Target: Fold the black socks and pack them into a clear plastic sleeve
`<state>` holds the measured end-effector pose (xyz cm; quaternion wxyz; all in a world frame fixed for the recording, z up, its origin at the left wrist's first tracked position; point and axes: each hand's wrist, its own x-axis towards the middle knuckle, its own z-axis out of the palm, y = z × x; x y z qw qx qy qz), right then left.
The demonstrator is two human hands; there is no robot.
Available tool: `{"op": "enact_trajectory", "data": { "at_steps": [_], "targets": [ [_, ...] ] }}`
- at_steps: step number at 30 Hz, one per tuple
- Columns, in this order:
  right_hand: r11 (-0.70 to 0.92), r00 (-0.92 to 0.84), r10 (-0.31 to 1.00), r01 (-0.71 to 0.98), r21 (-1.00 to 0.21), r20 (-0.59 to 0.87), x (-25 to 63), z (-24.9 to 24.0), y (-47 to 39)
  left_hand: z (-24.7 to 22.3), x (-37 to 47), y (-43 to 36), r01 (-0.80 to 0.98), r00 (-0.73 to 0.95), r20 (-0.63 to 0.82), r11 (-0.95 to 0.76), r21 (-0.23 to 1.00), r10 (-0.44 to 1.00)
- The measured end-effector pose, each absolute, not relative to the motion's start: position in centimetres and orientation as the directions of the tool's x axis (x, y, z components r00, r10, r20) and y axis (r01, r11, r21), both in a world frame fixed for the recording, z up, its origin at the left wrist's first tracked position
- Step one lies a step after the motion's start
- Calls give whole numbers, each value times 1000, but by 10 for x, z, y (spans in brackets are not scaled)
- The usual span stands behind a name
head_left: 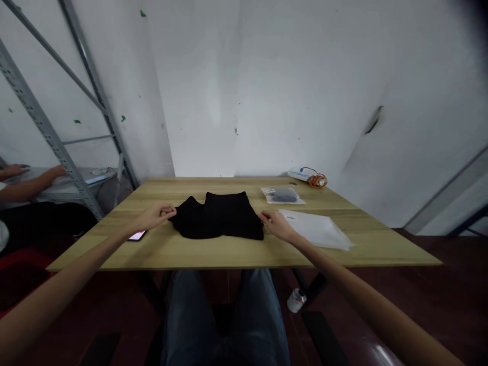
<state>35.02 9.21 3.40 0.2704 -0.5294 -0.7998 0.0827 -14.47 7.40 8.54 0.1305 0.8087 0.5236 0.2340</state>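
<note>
White walls rise behind a wooden table (213, 254), where a folded black garment (219, 216) lies mid-table between both hands. From the head view, the left hand (156, 216) pinches its left edge with fingers curled together; the right hand (278, 224) touches its right edge, fingers bent at the cloth. A clear plastic bag (318, 229) lies just beside the right hand.

Black garment (219, 216) — folded, lying flat mid-table, its left corner bunched — edges uneven.
</note>
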Motion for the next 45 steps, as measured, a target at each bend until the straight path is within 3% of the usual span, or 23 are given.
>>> {"op": "enact_trajectory", "data": {
  "at_steps": [4,9,13,17,19,22,25,28,32,38,41,45],
  "targets": [
    [278,-197,949,891,-359,246,340,39,121,85,-143,98,767,350,149,-375,521,925],
    [145,-106,984,941,-307,140,326,37,132,61,-145,113,810,357,155,-388,440,921],
    [85,-11,971,950,-302,239,318,47,123,50,-144,107,863,263,253,-345,369,931],
    [261,-69,861,910,-322,503,279,65,106,51,-131,103,953,-30,221,-39,301,975],
    [402,-197,830,860,-315,521,244,68,95,50,-123,105,955,-137,178,82,286,974],
    [556,-384,792,775,-300,474,185,60,83,47,-113,110,952,-218,175,169,256,960],
    [611,-498,779,740,-282,382,141,42,82,44,-111,113,963,-217,240,167,213,946],
    [571,-504,819,763,-304,272,123,23,91,42,-111,113,974,-188,248,148,171,950],
    [536,-480,844,773,-341,239,122,8,99,38,-110,110,980,-172,204,147,133,964],
    [532,-488,847,771,-351,212,125,9,100,39,-109,114,958,-176,311,90,274,934],
    [536,-495,844,772,-341,207,124,10,100,55,-106,125,897,-172,366,-8,442,915],
    [525,-481,851,778,-345,209,122,11,101,86,-89,145,734,-169,257,-53,677,951]
  ]
}}
